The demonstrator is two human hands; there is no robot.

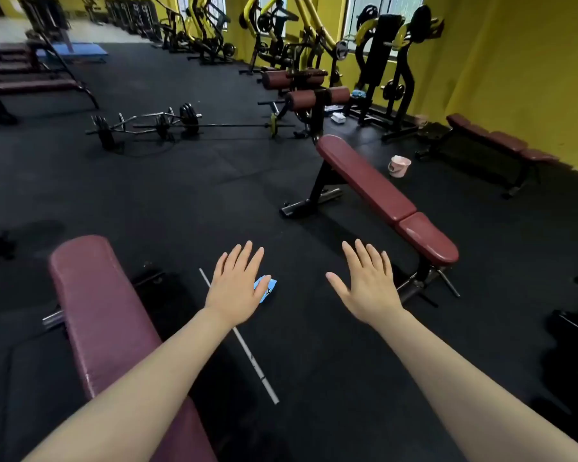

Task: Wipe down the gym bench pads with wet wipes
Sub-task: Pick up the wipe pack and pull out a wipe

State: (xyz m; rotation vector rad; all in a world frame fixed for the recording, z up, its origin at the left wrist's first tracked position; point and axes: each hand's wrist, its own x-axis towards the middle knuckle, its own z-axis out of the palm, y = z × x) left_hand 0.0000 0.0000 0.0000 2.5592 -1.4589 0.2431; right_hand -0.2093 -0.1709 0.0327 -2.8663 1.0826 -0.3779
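Both the left hand (237, 285) and right hand (367, 281) hover flat with fingers spread and empty above the black rubber floor, between the near maroon padded bench (107, 325) and the far maroon padded bench (387, 198), probably because no wipe is yet taken from the small blue packet (269, 290) lying on the floor beneath the left hand.

Maroon bench pads (374, 185) are showing against black floor (181, 195); walls (531, 61) are glowing yellow, a bucket (398, 166) pale pink, a packet (267, 288) blue.

We count two hands, left grip (236, 283) and right grip (369, 283); two near maroon counters (101, 315) (374, 191), one by the wall (501, 141); one pink bucket (398, 166); one blue packet (267, 288); one loose bar (251, 355).
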